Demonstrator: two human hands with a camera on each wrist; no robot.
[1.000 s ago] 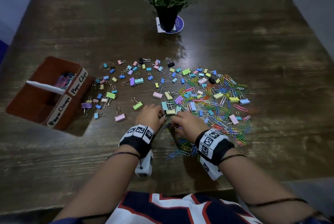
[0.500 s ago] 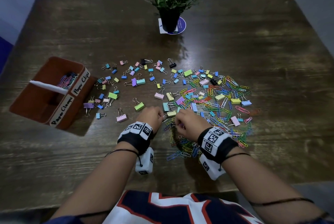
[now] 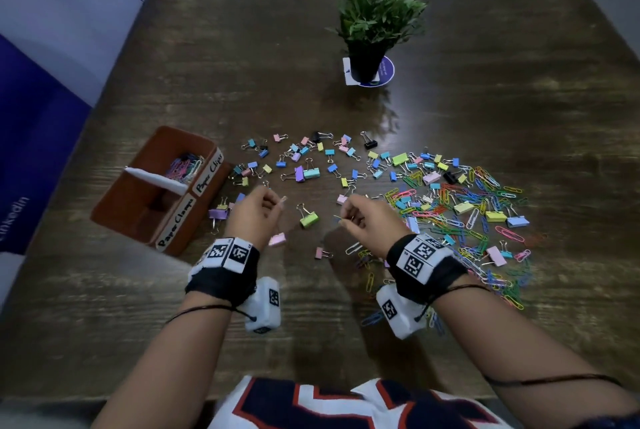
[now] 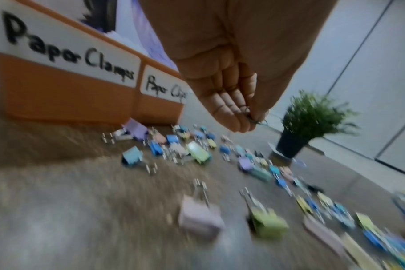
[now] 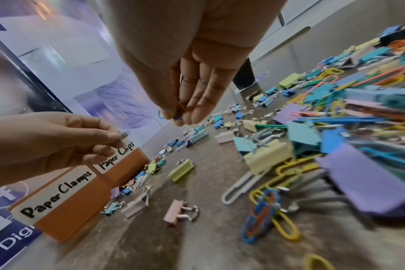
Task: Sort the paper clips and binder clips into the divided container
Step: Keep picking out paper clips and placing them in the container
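Both hands have risen off the pile since a second ago, when they were down among the clips, and now hang above the table (image 3: 485,89) with small catches pinched between thumb and fingertips. Left hand (image 3: 258,217) nips a small clip, seemingly wire, too blurred in its wrist view to name with certainty; right hand (image 3: 369,220) pinches a thin blue and yellow paper clip (image 5: 179,111) at its fingertips. Left of the left grip, and just beyond it, stands the divided container (image 3: 117,207), whose far compartment, labelled Paper Clips, already holds a bundle, while I cannot tell whether the near one, Paper Clamps, holds anything. Below and between the two grips lie a green binder clip (image 3: 309,219) and a pink binder clip (image 3: 277,239); right of the right grip spreads the tangled heap of paper clips (image 3: 478,220). Such light pinches on slippery wire could let go on the way across. Linked clips might trail along too, and a hasty drop could land them in the wrong compartment.
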